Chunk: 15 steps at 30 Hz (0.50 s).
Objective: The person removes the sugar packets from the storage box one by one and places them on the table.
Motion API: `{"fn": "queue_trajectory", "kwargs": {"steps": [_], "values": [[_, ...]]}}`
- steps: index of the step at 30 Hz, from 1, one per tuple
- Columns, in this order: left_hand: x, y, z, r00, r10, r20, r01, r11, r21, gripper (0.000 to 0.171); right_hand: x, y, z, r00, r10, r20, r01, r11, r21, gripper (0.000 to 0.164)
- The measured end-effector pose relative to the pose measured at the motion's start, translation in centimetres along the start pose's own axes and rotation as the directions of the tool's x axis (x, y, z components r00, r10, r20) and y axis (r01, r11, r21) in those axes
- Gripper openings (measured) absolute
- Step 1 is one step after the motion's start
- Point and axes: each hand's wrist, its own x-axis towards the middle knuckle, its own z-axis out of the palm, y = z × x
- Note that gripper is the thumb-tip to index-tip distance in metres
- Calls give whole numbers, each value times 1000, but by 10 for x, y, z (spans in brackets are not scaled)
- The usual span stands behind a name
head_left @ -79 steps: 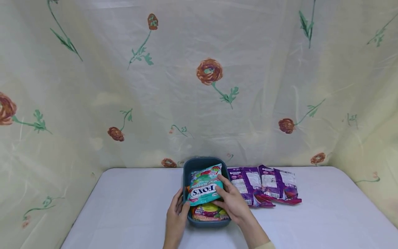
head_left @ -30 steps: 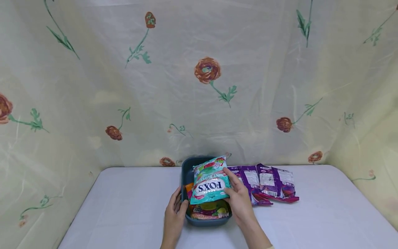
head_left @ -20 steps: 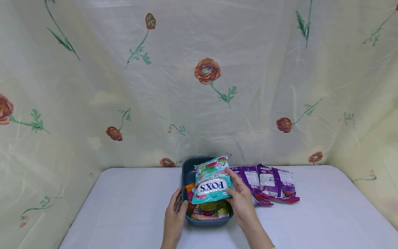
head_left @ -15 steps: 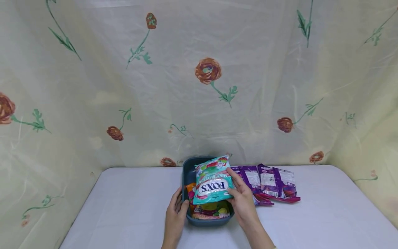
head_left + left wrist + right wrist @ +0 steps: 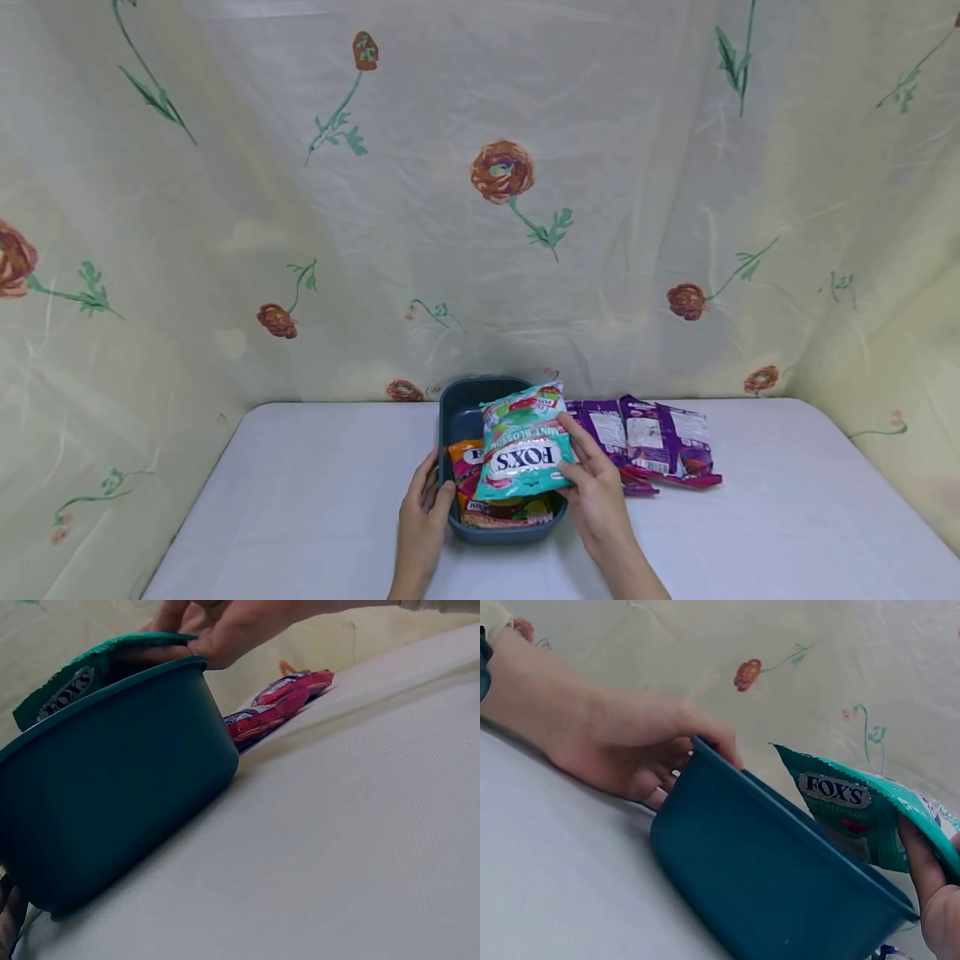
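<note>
My right hand [image 5: 596, 496] pinches the right side of a teal Fox's candy bag [image 5: 522, 442], thumb on the printed face and fingers behind it. The bag is tilted over the right half of a dark blue plastic basin [image 5: 506, 538], above its rim in the right wrist view. My left hand [image 5: 422, 521] grips the basin's left wall, its thumb hooked over the rim [image 5: 780, 801] and its fingers outside. Inside the basin lie an orange-and-pink candy bag [image 5: 465, 467] and another fruit-printed candy bag [image 5: 498, 522], both partly hidden under the teal one.
Purple packets [image 5: 648, 437] with white label panels lie flat on the table, just right of the basin. The white-covered table [image 5: 322, 492] reaches out on both sides. A flower-printed curtain [image 5: 600, 208] hangs behind its back edge.
The teal candy bag has risen from the basin and moved right with my right hand, then tipped slightly down, baring more of the orange bag. My left hand has stayed on the basin wall.
</note>
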Motion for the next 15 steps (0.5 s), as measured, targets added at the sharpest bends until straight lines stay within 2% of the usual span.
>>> {"fn": "queue_trajectory", "kwargs": {"steps": [6,15], "values": [[1,0,0,1000,-7,2,7,1000,10,49,-3,3,-7,1000,-13,-4,13,1000,1,64],[-1,0,0,1000,10,-10,-10,1000,16,50,-10,4,-14,998,55,-9,-55,998,12,62]]}}
